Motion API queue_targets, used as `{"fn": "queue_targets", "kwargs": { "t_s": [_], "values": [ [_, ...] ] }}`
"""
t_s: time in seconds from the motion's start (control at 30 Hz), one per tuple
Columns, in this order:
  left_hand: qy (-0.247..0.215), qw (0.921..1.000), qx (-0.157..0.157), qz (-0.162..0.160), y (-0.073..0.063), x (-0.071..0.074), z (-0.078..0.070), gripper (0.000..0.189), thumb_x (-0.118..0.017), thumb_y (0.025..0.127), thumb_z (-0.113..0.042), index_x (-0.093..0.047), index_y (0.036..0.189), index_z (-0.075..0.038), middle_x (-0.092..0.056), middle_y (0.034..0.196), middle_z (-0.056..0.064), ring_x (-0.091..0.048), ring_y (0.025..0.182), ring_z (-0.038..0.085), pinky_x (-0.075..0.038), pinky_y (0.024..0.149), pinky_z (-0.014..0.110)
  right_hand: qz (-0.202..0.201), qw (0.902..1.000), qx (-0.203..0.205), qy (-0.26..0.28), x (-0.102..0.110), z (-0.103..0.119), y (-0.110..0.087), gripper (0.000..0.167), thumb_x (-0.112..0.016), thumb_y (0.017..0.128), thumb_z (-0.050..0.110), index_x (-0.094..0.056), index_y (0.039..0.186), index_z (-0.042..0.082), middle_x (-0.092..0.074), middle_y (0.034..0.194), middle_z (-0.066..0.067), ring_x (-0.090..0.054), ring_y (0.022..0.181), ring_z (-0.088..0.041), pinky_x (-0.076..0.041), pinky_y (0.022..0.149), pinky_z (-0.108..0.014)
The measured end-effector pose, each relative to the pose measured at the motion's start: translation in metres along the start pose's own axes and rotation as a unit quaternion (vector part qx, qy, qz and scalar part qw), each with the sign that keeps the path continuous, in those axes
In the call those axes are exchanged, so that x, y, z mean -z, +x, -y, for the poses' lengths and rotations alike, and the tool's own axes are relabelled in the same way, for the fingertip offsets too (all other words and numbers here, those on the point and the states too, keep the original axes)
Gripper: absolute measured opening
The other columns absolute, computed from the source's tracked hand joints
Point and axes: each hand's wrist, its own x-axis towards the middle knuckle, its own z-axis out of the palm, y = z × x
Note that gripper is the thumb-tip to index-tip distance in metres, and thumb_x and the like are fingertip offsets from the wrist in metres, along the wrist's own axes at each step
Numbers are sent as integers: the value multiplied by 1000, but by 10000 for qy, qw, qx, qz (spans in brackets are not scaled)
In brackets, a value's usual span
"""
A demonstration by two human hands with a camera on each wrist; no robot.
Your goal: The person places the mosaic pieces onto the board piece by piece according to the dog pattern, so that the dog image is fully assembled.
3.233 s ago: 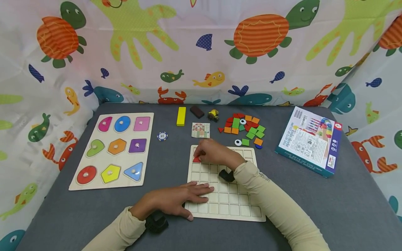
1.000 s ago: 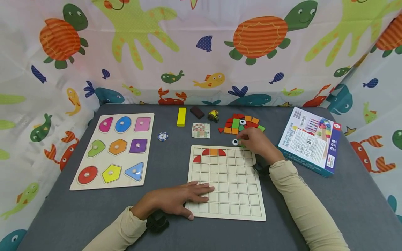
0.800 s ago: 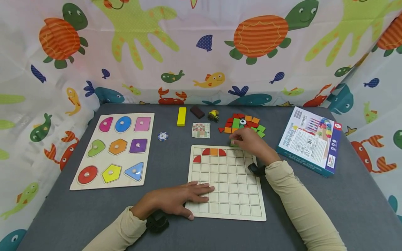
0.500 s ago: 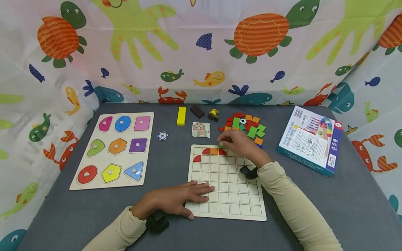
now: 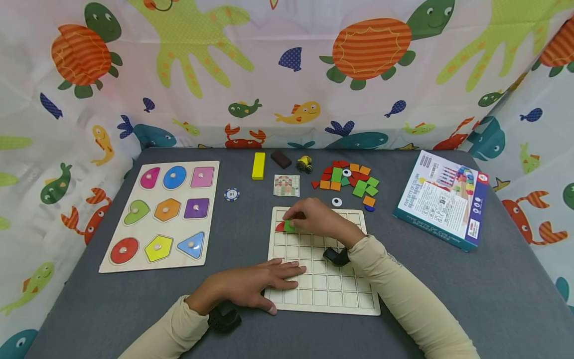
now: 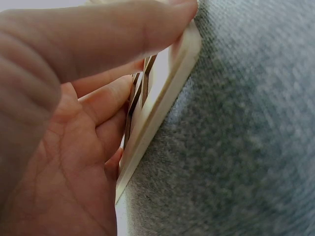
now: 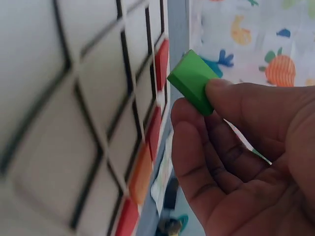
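My right hand pinches a green square tile between thumb and fingertips. In the head view the tile is over the upper left of the wooden grid board, right beside a red curved-edged piece set in a cell. The right wrist view shows the tile tilted and apart from the board, with an orange square and red pieces in the cells. That hand hides most of the top row in the head view. My left hand rests spread on the board's lower left, thumb at its edge.
Behind the board lie a patterned card, loose coloured tiles and a white ring. A shape puzzle board is at left, a poker chip beside it. A box stands at right.
The right hand left the red piece in its cell, took the green tile from near the white ring and carried it left over the board. The ring shifted slightly. The left hand stays put.
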Motion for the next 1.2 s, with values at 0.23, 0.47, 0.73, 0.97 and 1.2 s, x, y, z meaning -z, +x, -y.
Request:
{"fn": "queue_targets", "kwargs": {
  "t_s": [0.23, 0.47, 0.73, 0.97, 1.2],
  "values": [
    [19, 10000, -76, -3, 1, 0, 0, 69, -73, 87, -20, -41, 147, -6, -18, 161, 4, -9, 147, 21, -10, 117, 44, 372, 9987, 240, -234, -17, 10, 10, 12, -67, 91, 7, -76, 99, 10, -65, 88, 6, -57, 78, -7, -48, 73, -26],
    [103, 9999, -89, -21, 1, -1, 0, 70, -74, 87, -21, -41, 147, -7, -18, 161, 4, -10, 147, 20, -10, 117, 44, 505, 9980, 222, -325, -24, 11, 13, 12, -67, 88, 1, -74, 96, 8, -61, 80, 5, -54, 73, -8, -46, 68, -25],
    [28, 10000, -63, 1, 1, 0, 1, 70, -74, 87, -21, -41, 148, -8, -17, 161, 3, -9, 147, 19, -10, 117, 44, 386, 9985, 205, -319, -16, 6, 13, 14, -68, 90, 5, -74, 101, 8, -64, 87, 5, -57, 77, -9, -48, 71, -25],
    [-43, 10000, 42, 39, 0, 0, 0, 69, -73, 88, -20, -41, 148, -8, -17, 161, 2, -9, 147, 19, -9, 117, 44, -235, 9982, -526, -140, 14, -10, 16, 21, -64, 93, 6, -72, 111, 4, -68, 104, -5, -61, 90, -17, -52, 81, -33],
    [-100, 9999, 105, 28, 1, 0, -1, 69, -74, 88, -19, -41, 148, -8, -17, 161, 1, -8, 147, 17, -8, 117, 42, -675, 9927, -977, -199, 38, -34, 13, 23, -63, 94, 6, -70, 115, 0, -66, 106, -10, -60, 94, -24, -51, 82, -39]
  ]
}}
